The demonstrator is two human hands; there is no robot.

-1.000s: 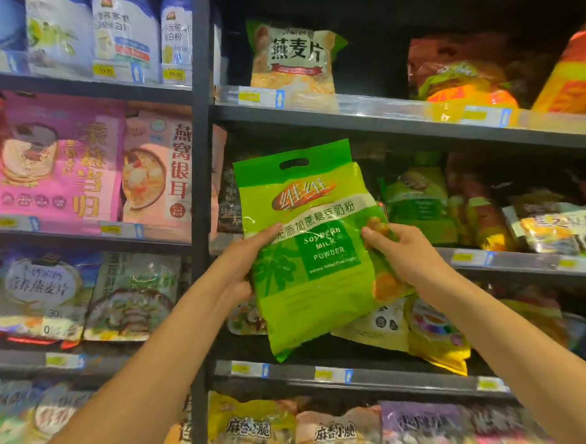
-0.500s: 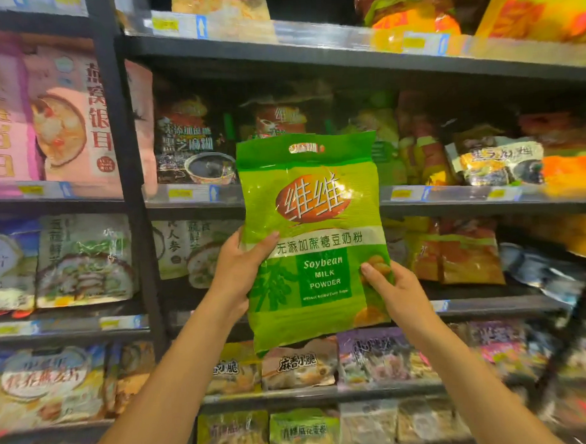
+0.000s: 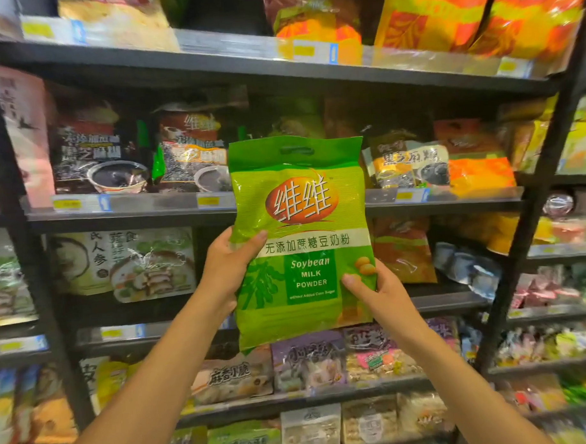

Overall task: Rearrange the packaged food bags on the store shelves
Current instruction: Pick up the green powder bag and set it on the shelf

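Note:
A green bag of soybean milk powder (image 3: 301, 221) is held upright in front of the dark shelving, its printed face toward me. My left hand (image 3: 228, 265) grips its left edge, thumb across the front. My right hand (image 3: 377, 292) grips the lower right corner, thumb on the front. The bag's top reaches the shelf of black sesame bags (image 3: 100, 152), covering part of that shelf's edge (image 3: 151, 203). What lies directly behind the bag is hidden.
Orange and yellow bags (image 3: 427, 18) fill the top shelf. Ginseng meal bags (image 3: 127, 264) sit lower left, orange bags (image 3: 402, 251) behind the right hand. Snack packs (image 3: 306, 361) line the lower shelves. Black uprights (image 3: 530, 213) frame the bay.
The view has swung right and down across the shelves. The green bag has turned from tilted to upright and now sits before the sesame shelf. Both hands keep their hold.

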